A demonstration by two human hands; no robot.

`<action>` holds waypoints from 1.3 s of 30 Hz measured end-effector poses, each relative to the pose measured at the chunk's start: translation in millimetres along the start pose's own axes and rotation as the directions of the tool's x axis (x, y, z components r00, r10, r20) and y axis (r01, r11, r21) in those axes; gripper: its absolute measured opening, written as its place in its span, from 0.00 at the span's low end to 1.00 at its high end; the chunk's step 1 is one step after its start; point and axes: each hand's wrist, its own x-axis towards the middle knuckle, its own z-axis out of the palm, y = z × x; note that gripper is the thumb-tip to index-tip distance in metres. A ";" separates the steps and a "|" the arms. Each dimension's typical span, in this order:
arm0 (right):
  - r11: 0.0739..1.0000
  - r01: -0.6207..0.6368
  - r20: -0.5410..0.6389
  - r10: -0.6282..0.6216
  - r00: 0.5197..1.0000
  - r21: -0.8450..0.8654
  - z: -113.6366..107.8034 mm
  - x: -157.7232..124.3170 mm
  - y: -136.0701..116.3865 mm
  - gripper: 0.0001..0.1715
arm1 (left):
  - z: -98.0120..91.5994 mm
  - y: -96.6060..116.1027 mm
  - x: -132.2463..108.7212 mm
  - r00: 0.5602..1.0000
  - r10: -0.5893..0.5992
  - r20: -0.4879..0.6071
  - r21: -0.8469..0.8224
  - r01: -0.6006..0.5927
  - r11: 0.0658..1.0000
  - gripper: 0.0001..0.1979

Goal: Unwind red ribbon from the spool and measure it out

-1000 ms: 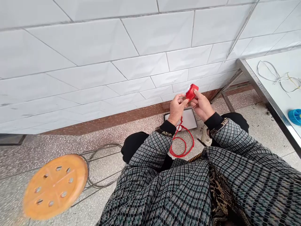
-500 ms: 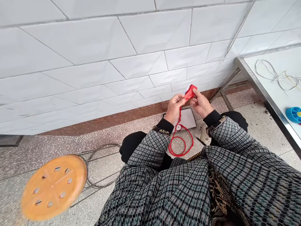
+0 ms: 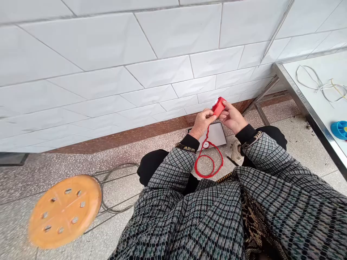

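A small red spool (image 3: 218,106) sits between both hands, held up in front of my knees. My right hand (image 3: 232,118) wraps its fingers round the spool from the right. My left hand (image 3: 202,122) pinches the red cord (image 3: 208,159) where it leaves the spool. The cord hangs down from there in a loop over my lap. Both sleeves are grey checked fabric with black cuffs.
A white flat board (image 3: 215,134) lies on the speckled floor below the hands. An orange perforated stool (image 3: 64,211) stands at lower left. A steel-edged table (image 3: 311,108) at right carries pale wires (image 3: 317,85) and a blue round thing (image 3: 340,129). A white tiled wall lies ahead.
The spool has turned a little between the fingers and the hanging loop has shifted slightly. The hands stay in about the same place.
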 end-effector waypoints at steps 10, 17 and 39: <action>1.000 0.018 -0.004 -0.018 1.000 0.010 -3.2 2.8 3.0 0.18 | 12.5 2.6 -3.5 0.985 -0.054 -0.164 -0.394 -0.015 0.919 0.23; 0.999 0.031 -0.020 -0.031 0.999 0.006 -5.7 6.8 2.4 0.19 | 9.9 3.3 -4.0 0.972 -0.235 -0.011 -0.478 0.201 0.855 0.29; 0.965 -0.247 0.023 0.250 0.968 -0.082 -3.5 -5.2 -11.5 0.16 | -20.7 -2.2 2.5 0.977 -0.200 0.078 0.061 0.196 0.979 0.57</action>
